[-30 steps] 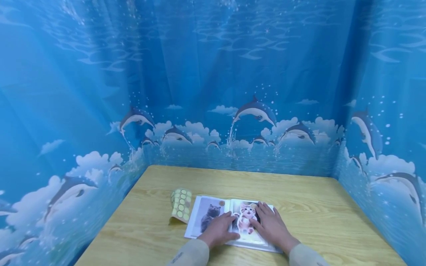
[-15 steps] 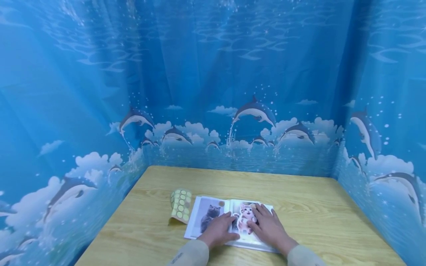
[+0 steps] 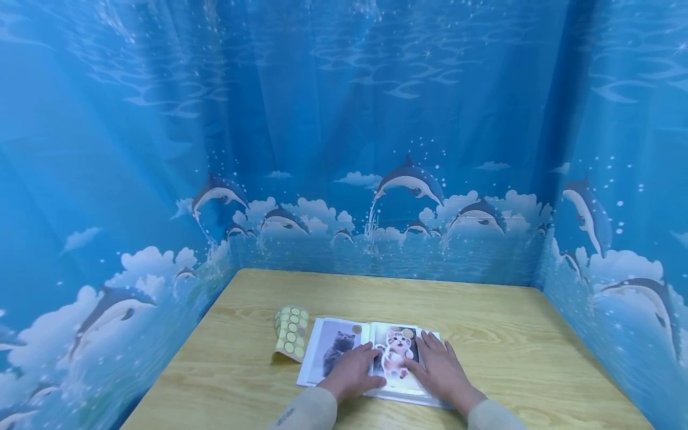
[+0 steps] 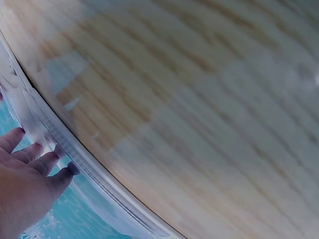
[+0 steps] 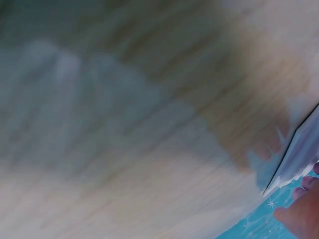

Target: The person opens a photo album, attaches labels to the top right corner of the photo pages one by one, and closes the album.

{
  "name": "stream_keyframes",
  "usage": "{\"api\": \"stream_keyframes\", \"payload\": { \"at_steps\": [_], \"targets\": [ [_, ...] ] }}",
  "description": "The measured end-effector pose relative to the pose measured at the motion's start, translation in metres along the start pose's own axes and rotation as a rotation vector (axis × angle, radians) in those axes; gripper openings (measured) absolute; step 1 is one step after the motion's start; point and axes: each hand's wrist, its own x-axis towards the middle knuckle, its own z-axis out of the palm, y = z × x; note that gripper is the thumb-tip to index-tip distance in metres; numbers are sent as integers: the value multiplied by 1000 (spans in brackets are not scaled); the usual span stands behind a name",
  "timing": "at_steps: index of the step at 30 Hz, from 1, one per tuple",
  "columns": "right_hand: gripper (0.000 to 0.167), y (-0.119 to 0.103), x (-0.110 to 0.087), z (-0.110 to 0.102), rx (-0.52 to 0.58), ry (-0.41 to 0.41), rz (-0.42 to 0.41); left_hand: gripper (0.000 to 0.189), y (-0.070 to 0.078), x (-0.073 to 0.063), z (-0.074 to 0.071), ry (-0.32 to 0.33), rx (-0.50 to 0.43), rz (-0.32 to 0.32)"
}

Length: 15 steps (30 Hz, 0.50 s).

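Note:
An open photo album point(image 3: 310, 369) lies on the wooden table in the head view. Its left page shows a grey cat with a small round sticker point(image 3: 357, 329) in the upper right corner. A kitten fills the right page, with another round sticker point(image 3: 408, 334) near its top. My left hand point(image 3: 352, 371) rests across the lower middle of the album, fingers extended. Flat on the right page's outer side lies my right hand point(image 3: 442, 370), thumb beside the kitten. In the wrist views, the left hand point(image 4: 27, 184) and right hand point(image 5: 301, 211) show partly at the album's edge.
Left of the album, a curled sheet of round yellow-green stickers point(image 3: 292, 331) lies on the table point(image 3: 226, 334). Blue curtains point(image 3: 333, 119) printed with dolphins stand behind the table and along both sides.
My right hand's fingers moved onto the right page's round sticker, then slid off to the right, leaving that sticker uncovered. The left hand has stayed in place.

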Motion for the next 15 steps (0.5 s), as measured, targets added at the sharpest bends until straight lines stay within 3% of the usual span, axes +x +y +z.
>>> {"api": "stream_keyframes", "payload": {
  "at_steps": [10,15],
  "targets": [
    [65,-3,-8,-8,-4,-20,33,66,3,0,2,12,42,33],
    [54,-4,-9,-8,0,-40,60,78,7,-3,5,3,34,13]
  ]
}}
